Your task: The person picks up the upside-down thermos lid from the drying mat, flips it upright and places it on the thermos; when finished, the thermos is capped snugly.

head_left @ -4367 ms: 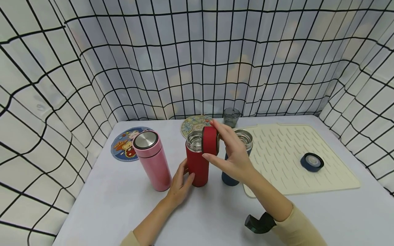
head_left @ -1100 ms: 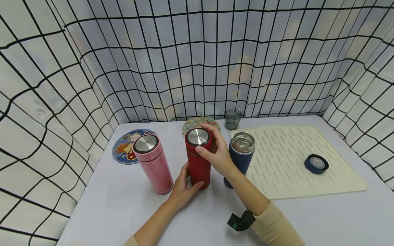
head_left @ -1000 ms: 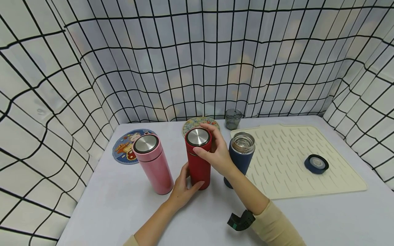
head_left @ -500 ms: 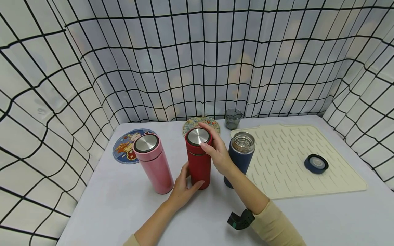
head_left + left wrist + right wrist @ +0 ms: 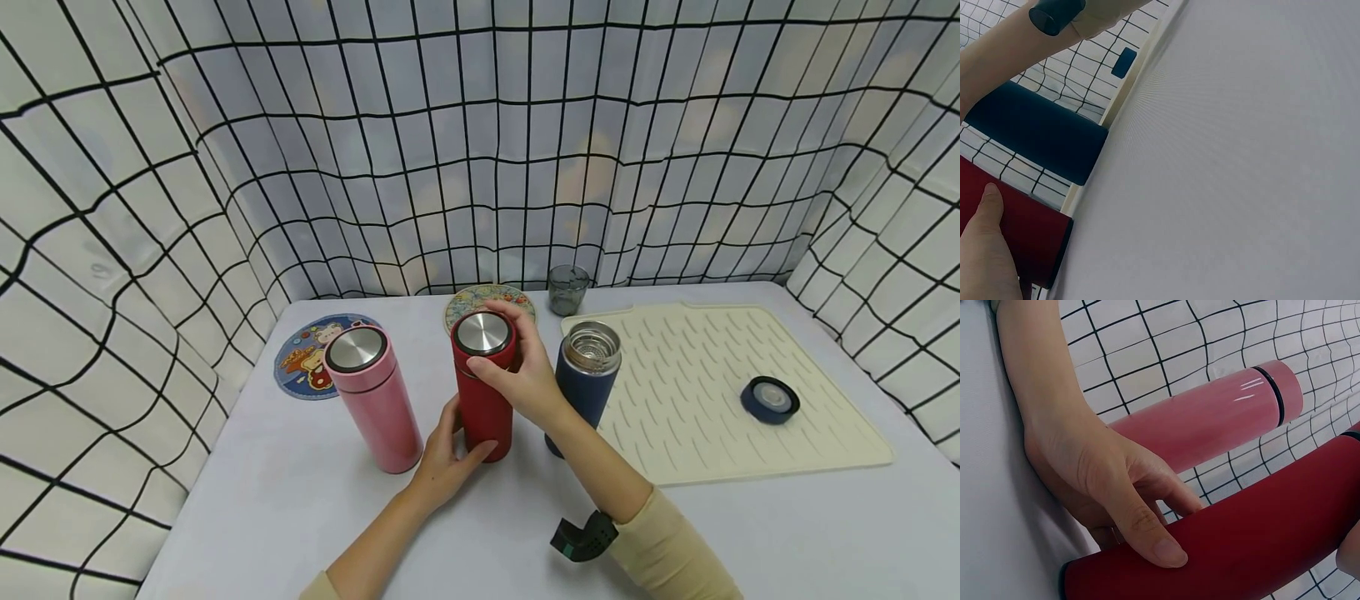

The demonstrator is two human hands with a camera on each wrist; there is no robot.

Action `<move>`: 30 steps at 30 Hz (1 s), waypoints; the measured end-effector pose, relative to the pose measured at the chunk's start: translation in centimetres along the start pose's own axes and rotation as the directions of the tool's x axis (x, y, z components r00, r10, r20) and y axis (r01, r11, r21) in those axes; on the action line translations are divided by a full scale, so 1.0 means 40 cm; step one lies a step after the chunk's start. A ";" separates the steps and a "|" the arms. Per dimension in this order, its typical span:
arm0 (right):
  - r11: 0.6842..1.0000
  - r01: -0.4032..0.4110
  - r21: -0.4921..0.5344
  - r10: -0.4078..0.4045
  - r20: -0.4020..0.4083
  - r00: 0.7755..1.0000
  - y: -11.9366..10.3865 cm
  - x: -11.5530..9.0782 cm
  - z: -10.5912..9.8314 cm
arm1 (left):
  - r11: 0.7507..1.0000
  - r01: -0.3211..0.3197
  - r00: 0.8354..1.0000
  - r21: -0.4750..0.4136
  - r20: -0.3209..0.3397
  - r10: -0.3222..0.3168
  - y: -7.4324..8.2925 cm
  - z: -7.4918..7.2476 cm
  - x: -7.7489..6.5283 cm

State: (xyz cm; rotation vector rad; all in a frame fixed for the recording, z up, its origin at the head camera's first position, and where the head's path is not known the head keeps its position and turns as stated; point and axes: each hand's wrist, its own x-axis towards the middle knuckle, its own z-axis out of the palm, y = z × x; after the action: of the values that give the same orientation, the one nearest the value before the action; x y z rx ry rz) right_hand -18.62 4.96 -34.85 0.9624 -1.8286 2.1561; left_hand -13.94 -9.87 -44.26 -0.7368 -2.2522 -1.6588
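A red thermos (image 5: 483,417) stands upright in the middle of the table, its steel-topped lid (image 5: 483,333) sitting on the mouth. Low on its body my left hand (image 5: 444,468) grips it, thumb in front and fingers at the left side. My right hand (image 5: 531,379) holds the lid from the right, the thumb across its front and the fingers behind, partly hidden. In the left wrist view my left thumb lies along the red thermos (image 5: 1029,240). Just right of it stands a navy thermos (image 5: 588,379) without its lid, showing a steel mouth.
A pink thermos (image 5: 378,417) with its lid on stands to the left, by a blue picture coaster (image 5: 296,371). Farther back are a patterned coaster (image 5: 468,302) and a small glass (image 5: 567,290). A navy lid (image 5: 771,400) lies on the cream mat (image 5: 690,442).
Over four seconds ago my right hand held the red lid tilted beside the open mouth; now it is on top. Lately my right thumb shifted right, then back left across the lid.
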 end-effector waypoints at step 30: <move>0.999 0.013 -0.050 -0.013 0.014 1.000 -0.003 0.006 -0.002 | 1.000 0.007 1.000 0.002 -0.003 -0.007 -0.001 0.001 0.001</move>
State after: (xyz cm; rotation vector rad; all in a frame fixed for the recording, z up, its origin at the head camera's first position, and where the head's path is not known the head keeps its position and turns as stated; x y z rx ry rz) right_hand -18.78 5.01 -34.62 0.9773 -1.8677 2.0911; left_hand -13.98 -9.81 -44.28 -0.7261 -2.2572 -1.6589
